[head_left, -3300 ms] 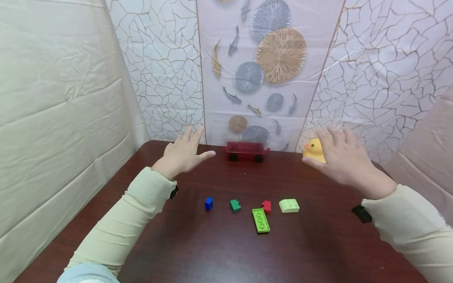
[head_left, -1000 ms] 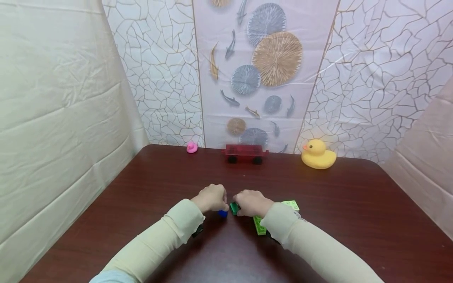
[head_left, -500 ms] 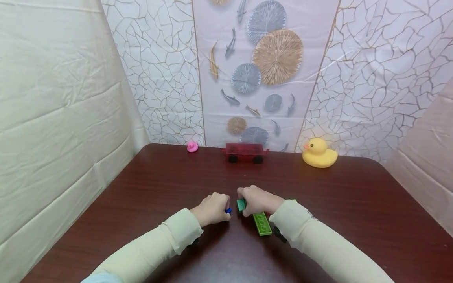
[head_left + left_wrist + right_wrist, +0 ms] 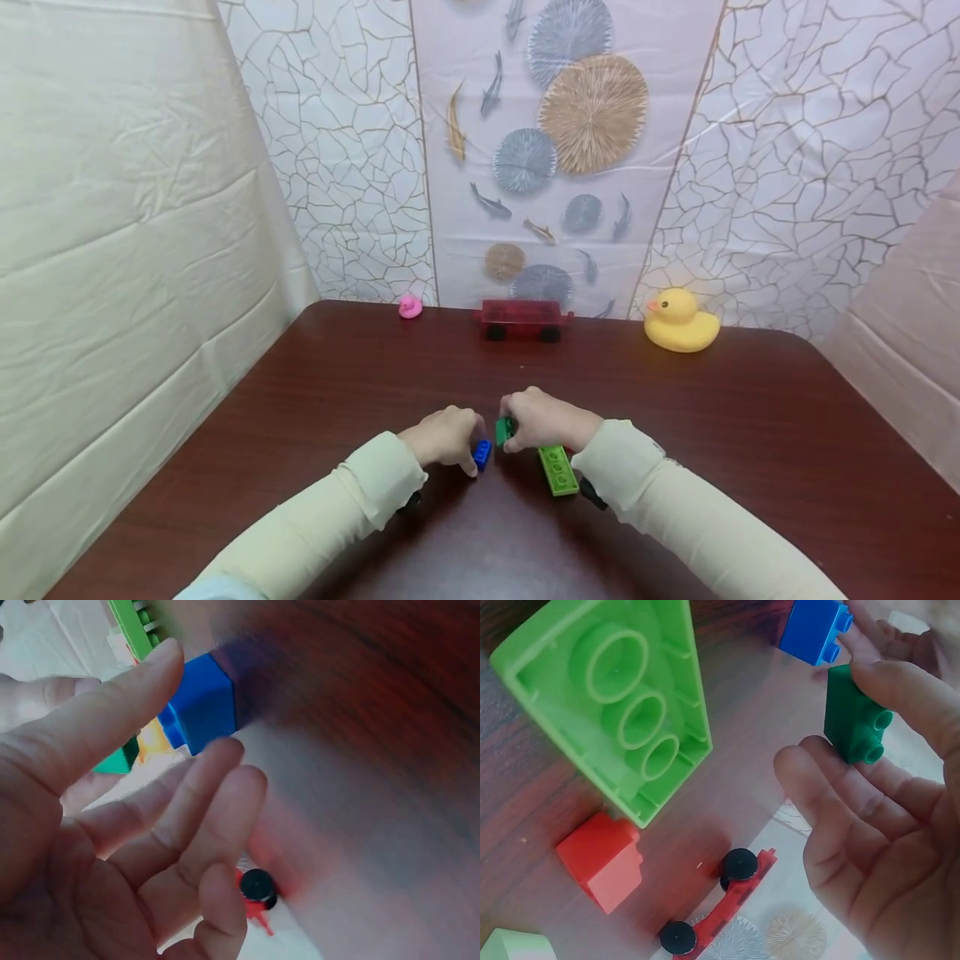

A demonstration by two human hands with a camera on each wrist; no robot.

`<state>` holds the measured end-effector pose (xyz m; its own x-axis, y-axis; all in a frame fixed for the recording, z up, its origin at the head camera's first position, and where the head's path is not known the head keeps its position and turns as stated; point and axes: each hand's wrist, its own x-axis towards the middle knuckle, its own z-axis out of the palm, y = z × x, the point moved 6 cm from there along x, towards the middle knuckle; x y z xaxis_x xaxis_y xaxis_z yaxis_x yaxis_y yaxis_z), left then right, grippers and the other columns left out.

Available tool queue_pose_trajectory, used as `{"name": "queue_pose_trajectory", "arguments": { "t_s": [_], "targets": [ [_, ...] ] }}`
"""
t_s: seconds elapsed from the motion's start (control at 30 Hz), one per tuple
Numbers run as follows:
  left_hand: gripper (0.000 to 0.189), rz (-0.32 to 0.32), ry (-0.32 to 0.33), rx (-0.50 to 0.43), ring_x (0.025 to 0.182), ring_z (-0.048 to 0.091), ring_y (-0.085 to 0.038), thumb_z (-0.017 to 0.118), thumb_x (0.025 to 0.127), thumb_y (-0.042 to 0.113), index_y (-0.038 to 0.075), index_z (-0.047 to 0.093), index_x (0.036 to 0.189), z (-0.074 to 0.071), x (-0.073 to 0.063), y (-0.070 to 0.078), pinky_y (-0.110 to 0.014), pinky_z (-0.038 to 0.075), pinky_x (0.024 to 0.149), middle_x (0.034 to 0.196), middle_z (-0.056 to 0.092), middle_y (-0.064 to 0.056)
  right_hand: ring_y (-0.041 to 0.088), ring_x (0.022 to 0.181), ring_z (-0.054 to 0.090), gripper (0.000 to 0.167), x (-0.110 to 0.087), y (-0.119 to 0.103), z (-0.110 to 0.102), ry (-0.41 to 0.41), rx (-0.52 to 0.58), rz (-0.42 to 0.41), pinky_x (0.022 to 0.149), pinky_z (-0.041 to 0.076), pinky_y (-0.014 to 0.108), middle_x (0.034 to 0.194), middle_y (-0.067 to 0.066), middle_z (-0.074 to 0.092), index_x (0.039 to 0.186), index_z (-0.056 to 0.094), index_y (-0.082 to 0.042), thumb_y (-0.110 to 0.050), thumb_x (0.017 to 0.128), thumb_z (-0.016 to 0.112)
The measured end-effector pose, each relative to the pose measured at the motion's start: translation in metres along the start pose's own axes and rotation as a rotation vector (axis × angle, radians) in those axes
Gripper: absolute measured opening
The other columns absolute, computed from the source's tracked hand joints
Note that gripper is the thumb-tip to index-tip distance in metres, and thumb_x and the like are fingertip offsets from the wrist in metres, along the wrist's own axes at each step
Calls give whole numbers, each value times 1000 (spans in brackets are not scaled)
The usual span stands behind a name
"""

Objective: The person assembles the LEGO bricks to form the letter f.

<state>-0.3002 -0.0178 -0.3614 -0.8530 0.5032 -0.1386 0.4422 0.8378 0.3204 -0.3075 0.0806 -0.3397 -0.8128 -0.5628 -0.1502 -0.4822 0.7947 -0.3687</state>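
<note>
A blue toy brick (image 4: 482, 454) stands studs up on the dark table, between the spread thumb and fingers of my left hand (image 4: 444, 437). In the left wrist view the thumb tip overlaps the edge of the blue brick (image 4: 201, 703); whether it touches cannot be told. Just to the right, my right hand (image 4: 543, 419) pinches a green toy brick (image 4: 503, 431) between thumb and fingers. In the right wrist view the green brick (image 4: 853, 716) has its studs showing, close beside the blue brick (image 4: 811, 631).
A lime-green plate brick (image 4: 558, 471) lies hollow side up by my right wrist. A red brick (image 4: 604, 859) and a pale green curved brick (image 4: 517, 946) lie beyond it. Along the back edge stand a pink duck (image 4: 410, 307), a red wheeled wagon (image 4: 521, 317) and a yellow duck (image 4: 681, 322).
Both hands came down from above the table to the bricks. My left hand gripped the blue brick, turned it studs up and loosened its fingers. My right hand took hold of the green brick.
</note>
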Motion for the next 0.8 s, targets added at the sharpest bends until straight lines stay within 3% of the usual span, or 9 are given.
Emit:
{"name": "queue_pose_trajectory", "arguments": {
  "t_s": [0.23,0.47,0.8],
  "targets": [
    [28,-29,-3,-57,59,50,-8,81,58,15,13,65,81,2,7,-2,-28,41,56,63,54,8,14,65,47,28,-2,-3,-2,-3,-7,-14,53,43,24,67,-2,50,84,52,-10,-18,69,74],
    [25,-25,7,-61,58,49,-9,82,57,19,15,62,71,6,14,1,-29,40,55,60,53,9,12,57,46,20,0,-9,2,8,-29,-88,47,41,23,62,-5,50,76,58,-11,-17,66,74],
    [24,-44,-11,-114,54,46,-9,82,56,19,16,59,63,7,15,-2,-27,40,51,58,54,7,9,53,46,13,5,-19,6,28,-41,-99,48,41,22,58,-6,51,69,63,-10,-14,65,74]
  ]
}}
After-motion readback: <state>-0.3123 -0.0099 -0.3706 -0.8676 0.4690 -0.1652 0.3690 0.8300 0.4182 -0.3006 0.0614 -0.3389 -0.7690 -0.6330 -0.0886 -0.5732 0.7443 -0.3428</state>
